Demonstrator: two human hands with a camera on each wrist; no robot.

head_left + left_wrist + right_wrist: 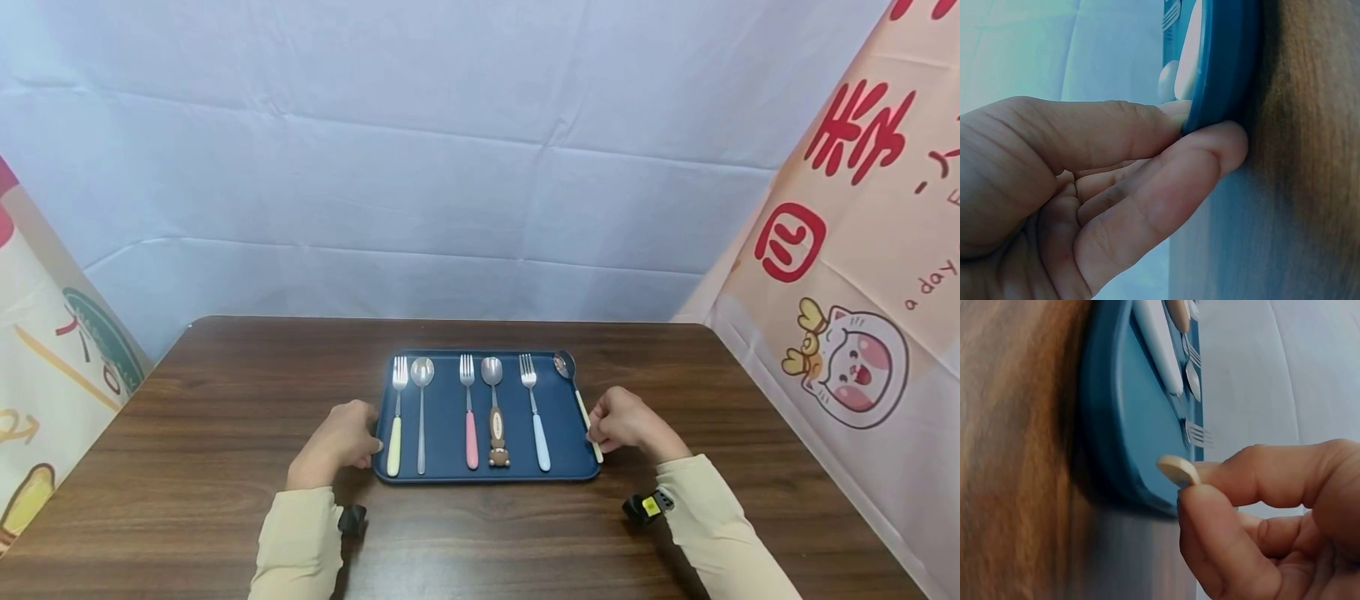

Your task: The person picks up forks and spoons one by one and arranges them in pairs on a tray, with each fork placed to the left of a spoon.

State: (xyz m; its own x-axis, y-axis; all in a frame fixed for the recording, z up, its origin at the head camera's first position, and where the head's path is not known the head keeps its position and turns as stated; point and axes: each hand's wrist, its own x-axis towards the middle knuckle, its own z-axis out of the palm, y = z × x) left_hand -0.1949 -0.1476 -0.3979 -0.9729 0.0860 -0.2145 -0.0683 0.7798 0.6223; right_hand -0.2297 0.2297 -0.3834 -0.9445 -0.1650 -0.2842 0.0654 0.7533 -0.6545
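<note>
A navy-blue tray (444,425) lies on the table with forks and spoons in a row. My left hand (347,435) pinches its left rim, thumb on top and fingers beneath, as the left wrist view shows. Close by is a fork with a pale yellow handle (394,447). At the tray's right side, my right hand (624,421) holds a spoon by its cream handle (582,407) between thumb and fingers. That spoon's bowl overlaps the tray's top right corner. In the right wrist view the handle's end (1175,467) sticks out from the fingertips, above the tray.
Also on the tray are a plain metal spoon (422,417), a pink-handled fork (471,433), a spoon with a brown bear handle (498,437) and a light-blue-handled fork (542,442). Brown wooden table (487,542) surrounds it; a white cloth (450,167) hangs behind.
</note>
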